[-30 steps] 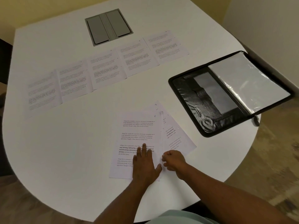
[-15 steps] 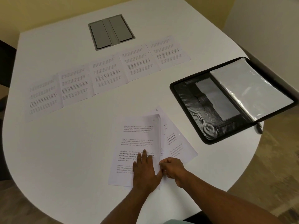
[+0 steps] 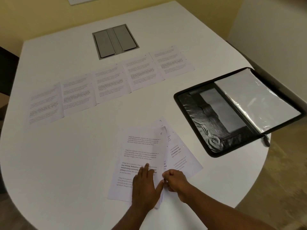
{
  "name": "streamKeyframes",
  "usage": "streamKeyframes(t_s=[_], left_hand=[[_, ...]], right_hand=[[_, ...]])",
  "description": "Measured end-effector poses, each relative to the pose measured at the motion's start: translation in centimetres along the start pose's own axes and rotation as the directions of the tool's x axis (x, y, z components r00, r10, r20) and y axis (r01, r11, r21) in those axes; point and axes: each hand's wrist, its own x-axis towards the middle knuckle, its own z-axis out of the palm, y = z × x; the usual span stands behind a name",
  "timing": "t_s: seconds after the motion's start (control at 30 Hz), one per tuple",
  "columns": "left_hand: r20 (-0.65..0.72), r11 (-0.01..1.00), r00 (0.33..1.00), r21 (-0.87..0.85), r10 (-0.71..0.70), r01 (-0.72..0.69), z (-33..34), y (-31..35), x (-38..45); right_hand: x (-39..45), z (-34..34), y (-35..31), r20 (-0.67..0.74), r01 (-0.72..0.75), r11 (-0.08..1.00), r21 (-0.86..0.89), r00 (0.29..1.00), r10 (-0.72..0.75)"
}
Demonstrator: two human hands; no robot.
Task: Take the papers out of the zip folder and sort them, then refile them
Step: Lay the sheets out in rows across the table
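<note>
A small fanned stack of printed papers [image 3: 141, 150] lies near the table's front edge. My left hand [image 3: 145, 185] presses flat on the top sheet with straight fingers. Beside it, my right hand [image 3: 174, 180] pinches the right edge of the top sheet, and that edge is lifted off the sheets beneath [image 3: 181, 156]. Several sorted sheets [image 3: 109, 82] lie in a row across the middle of the table. The black zip folder [image 3: 202, 117] lies open at the right, its clear plastic sleeves [image 3: 255, 100] spread on its right half.
The white table [image 3: 74, 155] has a rounded front edge. A grey cable hatch [image 3: 115, 41] is set into it behind the row of sheets. The folder's right corner overhangs the table edge. A yellow wall stands behind.
The top sheet's right edge has risen higher off the stack under my right hand's pinch. My left hand has stayed pressed on the sheet. The camera has tilted up a little.
</note>
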Motion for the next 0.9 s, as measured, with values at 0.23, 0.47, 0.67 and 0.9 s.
streamKeyframes(t_s=[0.23,0.47,0.67,0.9], left_hand=[[-0.088,1.0,0.996,0.001,0.004,-0.004,0.3,0.0,0.1],[-0.143,0.997,0.988,0.064,0.056,-0.047,0.3,0.7,0.4],[-0.272,0.967,0.958,-0.202,0.095,-0.153,-1.5,3.1,0.3],[-0.271,0.896,0.954,-0.381,0.125,-0.226,-3.3,5.5,1.6]], right_hand=[[0.2,0.0,-0.1,-0.027,0.024,0.99,-0.136,0.999,-0.027],[0.3,0.4,-0.2,-0.102,0.063,0.944,-0.323,0.99,-0.1],[-0.3,0.0,-2.3,-0.14,0.217,0.957,-0.194,0.959,-0.246],[1.1,-3.2,-4.8,-0.164,0.257,0.919,-0.301,0.935,-0.315]])
